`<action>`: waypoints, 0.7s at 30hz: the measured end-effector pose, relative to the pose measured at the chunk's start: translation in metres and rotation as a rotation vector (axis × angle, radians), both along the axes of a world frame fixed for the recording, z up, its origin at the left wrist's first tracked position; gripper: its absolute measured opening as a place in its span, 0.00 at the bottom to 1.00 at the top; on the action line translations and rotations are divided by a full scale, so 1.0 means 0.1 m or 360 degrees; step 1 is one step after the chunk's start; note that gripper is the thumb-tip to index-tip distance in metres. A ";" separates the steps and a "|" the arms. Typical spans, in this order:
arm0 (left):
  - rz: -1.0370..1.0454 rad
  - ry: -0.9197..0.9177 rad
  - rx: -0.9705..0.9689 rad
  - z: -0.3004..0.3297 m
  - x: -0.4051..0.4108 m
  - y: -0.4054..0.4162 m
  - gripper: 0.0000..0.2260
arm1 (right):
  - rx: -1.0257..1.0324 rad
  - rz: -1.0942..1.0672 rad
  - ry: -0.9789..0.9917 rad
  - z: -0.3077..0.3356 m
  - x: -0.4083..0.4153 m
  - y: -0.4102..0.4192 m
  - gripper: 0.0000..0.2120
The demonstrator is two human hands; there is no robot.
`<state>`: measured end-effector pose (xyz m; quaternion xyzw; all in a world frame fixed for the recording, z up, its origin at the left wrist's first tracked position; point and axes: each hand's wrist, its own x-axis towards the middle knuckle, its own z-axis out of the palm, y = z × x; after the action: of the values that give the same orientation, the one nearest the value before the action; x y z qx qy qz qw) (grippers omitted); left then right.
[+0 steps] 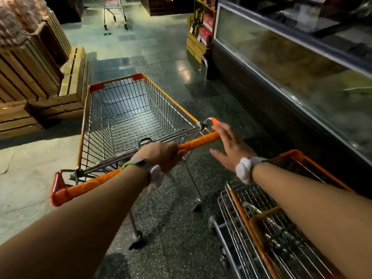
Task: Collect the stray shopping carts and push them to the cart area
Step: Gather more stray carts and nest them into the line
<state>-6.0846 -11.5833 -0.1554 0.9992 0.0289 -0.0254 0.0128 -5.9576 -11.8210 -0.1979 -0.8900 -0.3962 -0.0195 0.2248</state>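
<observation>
An empty wire shopping cart point(128, 113) with orange trim stands in front of me, its orange handle bar point(197, 143) running across the middle of the view. My left hand point(163, 156) is closed around the bar near its middle. My right hand point(229, 146) hovers with fingers spread by the bar's right end, touching it lightly or just off it. A second orange-trimmed cart point(267, 224), or nested carts, sits under my right forearm at the lower right. A third cart point(114, 11) with a red handle stands far up the aisle.
Stacked wooden crates point(40, 77) line the left side. A long glass-topped freezer point(291, 77) runs along the right, with a wooden shelf of packaged goods point(201, 31) at its far end. Dark polished floor point(157, 51) stretches between them toward the distant cart.
</observation>
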 end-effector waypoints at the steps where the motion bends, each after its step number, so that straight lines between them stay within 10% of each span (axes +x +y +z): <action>1: 0.0002 0.0001 0.0013 0.00 0.11 -0.07 0.22 | -0.0043 0.0007 -0.0061 -0.08 0.01 -0.17 0.38; 10: -0.0066 -0.0031 -0.0012 -0.05 0.84 -0.72 0.24 | -0.1000 -0.0628 0.0207 -0.63 -0.05 -1.27 0.50; 21: -0.0172 -0.0059 -0.0109 -0.01 1.30 -1.79 0.25 | -0.1214 -0.1176 0.0588 -0.65 -0.60 -2.67 0.67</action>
<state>-5.9549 -11.7620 -0.1568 0.9985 -0.0263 -0.0085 0.0462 -6.0174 -12.0876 -0.2629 -0.9765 0.0090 0.2040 -0.0691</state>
